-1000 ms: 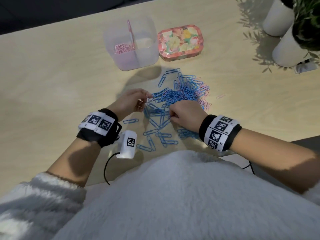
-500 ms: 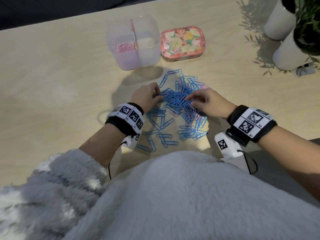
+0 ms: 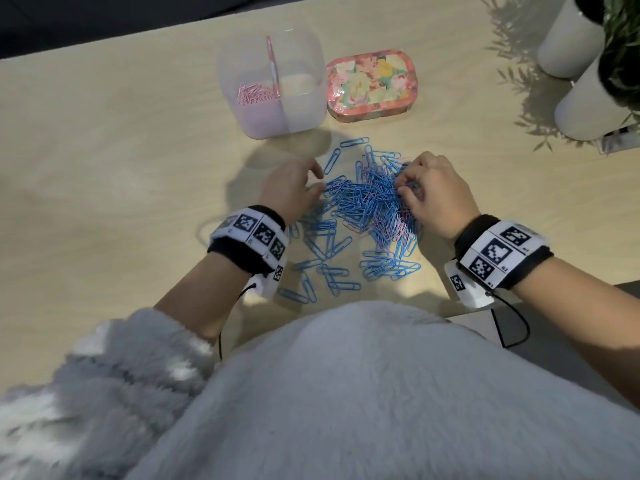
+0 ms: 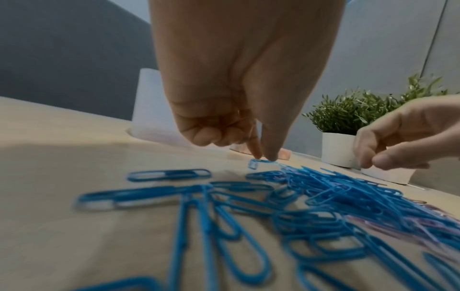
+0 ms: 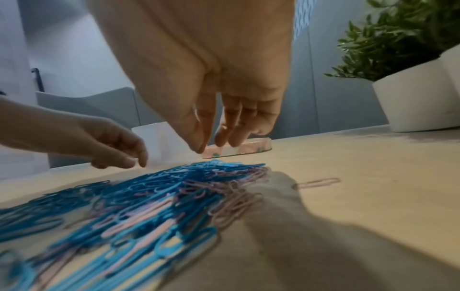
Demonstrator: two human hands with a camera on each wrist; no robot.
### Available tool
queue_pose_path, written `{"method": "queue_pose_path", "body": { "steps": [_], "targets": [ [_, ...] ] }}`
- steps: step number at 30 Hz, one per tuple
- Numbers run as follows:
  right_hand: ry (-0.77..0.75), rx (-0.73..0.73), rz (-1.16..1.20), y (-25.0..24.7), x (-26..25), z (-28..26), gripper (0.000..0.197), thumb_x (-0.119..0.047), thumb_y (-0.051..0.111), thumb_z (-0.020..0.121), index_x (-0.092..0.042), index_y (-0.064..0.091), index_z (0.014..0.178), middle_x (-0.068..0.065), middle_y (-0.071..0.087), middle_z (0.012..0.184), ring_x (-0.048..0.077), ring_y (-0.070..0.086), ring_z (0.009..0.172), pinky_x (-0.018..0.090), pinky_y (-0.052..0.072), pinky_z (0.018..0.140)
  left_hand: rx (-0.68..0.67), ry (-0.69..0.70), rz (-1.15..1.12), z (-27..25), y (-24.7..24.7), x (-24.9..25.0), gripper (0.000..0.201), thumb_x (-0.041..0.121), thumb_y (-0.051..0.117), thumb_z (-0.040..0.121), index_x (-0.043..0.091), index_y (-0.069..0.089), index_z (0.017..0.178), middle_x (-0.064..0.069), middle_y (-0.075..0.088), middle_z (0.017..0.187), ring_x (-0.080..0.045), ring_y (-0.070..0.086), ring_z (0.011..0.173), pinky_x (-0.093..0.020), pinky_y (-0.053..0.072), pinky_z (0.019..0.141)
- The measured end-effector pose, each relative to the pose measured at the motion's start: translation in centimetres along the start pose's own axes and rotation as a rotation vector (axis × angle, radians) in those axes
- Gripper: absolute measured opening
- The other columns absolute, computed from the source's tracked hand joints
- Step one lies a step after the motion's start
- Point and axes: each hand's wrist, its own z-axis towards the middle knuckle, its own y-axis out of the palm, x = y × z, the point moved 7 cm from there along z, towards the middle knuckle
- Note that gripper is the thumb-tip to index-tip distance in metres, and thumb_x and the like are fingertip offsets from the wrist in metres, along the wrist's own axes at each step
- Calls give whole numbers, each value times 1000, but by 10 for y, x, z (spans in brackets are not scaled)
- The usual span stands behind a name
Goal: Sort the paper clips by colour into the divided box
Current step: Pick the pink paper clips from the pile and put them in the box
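Note:
A heap of blue paper clips [image 3: 363,209] mixed with pink ones [image 5: 234,198] lies on the table in front of me. Behind it stands the translucent divided box [image 3: 301,109]; its left half holds pink clips [image 3: 254,93], and the right half looks empty. My left hand [image 3: 318,181] is at the heap's left edge. In the left wrist view, thumb and forefinger of this left hand [image 4: 263,157] pinch one end of a blue clip [image 4: 256,164]. My right hand [image 3: 403,185] hovers over the heap's right side, and its fingertips [image 5: 221,142] hang close together with nothing seen between them.
A flowered tin [image 3: 370,83] sits right of the box. Two white plant pots [image 3: 595,102] stand at the far right. Loose blue clips [image 3: 332,271] are scattered near my body, and a single pink clip [image 5: 316,183] lies apart on the right. The table edge is near my chest.
Both hands have moved from the near part of the heap to its far sides. The right hand swung out to the right, and the left reached forward to a clip.

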Motion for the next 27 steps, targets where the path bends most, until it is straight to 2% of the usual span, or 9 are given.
{"method": "queue_pose_path", "body": {
  "steps": [3, 6, 10, 14, 18, 20, 23, 25, 27],
  "targets": [
    [-160, -110, 35, 11, -18, -7, 8, -20, 59, 83, -14, 64, 86, 9, 61, 90, 30, 55, 93, 40, 47, 77, -37, -21, 42, 11, 8, 3, 21, 30, 58, 88, 12, 59, 99, -2, 51, 84, -21, 48, 83, -30, 35, 73],
    [-327, -200, 2, 27, -37, -21, 11, -25, 63, 81, -15, 66, 85, 6, 60, 86, 28, 56, 87, 37, 46, 69, -46, -77, 55, 12, 6, -13, 20, 28, 59, 87, 11, 60, 96, -5, 56, 91, -23, 52, 88, -31, 38, 75],
    [-422, -267, -108, 47, -51, -26, 15, -22, 59, 85, -13, 67, 94, 8, 59, 97, 27, 54, 97, 31, 37, 67, 40, -159, 15, 6, -8, -38, 17, 22, 55, 88, 9, 58, 99, -1, 52, 80, -19, 48, 79, -29, 34, 69],
    [-427, -326, -250, 55, -51, -23, 17, -22, 51, 91, -12, 62, 98, 7, 58, 105, 26, 53, 104, 37, 41, 67, 25, -25, -26, 6, -3, -22, 14, 20, 56, 87, 12, 58, 97, 8, 38, 61, -20, 44, 70, -30, 32, 64],
    [-487, -197, -240, 46, -46, -25, 10, -18, 53, 83, -12, 59, 78, 7, 61, 82, 29, 61, 77, 32, 44, 51, -13, 60, -3, 12, 8, 5, 16, 26, 57, 86, 14, 62, 96, 9, 37, 59, -18, 42, 66, -28, 30, 62],
    [-408, -178, -107, 35, -39, -23, 9, -15, 53, 84, -11, 59, 81, 8, 61, 84, 29, 59, 79, 35, 46, 59, -27, 61, 33, 16, 13, 13, 17, 29, 58, 87, 15, 62, 96, 8, 43, 65, -17, 44, 71, -28, 32, 64],
    [-181, -137, 194, 15, -21, -12, 7, -8, 55, 86, -7, 60, 89, 8, 61, 81, 26, 57, 73, 33, 43, 68, -86, 58, 85, 18, 20, 18, 17, 26, 58, 87, 12, 63, 95, -1, 55, 88, -19, 50, 85, -33, 41, 76],
    [-18, -135, 437, 8, -9, -5, 16, -2, 52, 88, -6, 62, 99, 4, 54, 71, 11, 51, 58, 24, 41, 61, -132, 39, 79, 18, 24, 16, 17, 21, 57, 88, 7, 62, 95, -11, 62, 98, -27, 56, 93, -35, 43, 80],
    [162, -108, 665, 4, 3, 1, 22, 2, 44, 90, -6, 63, 100, 1, 48, 57, 0, 41, 41, 13, 36, 45, -171, 4, 57, 15, 25, 10, 18, 17, 54, 90, 1, 61, 96, -17, 63, 104, -31, 56, 97, -35, 42, 81]
  ]
}}
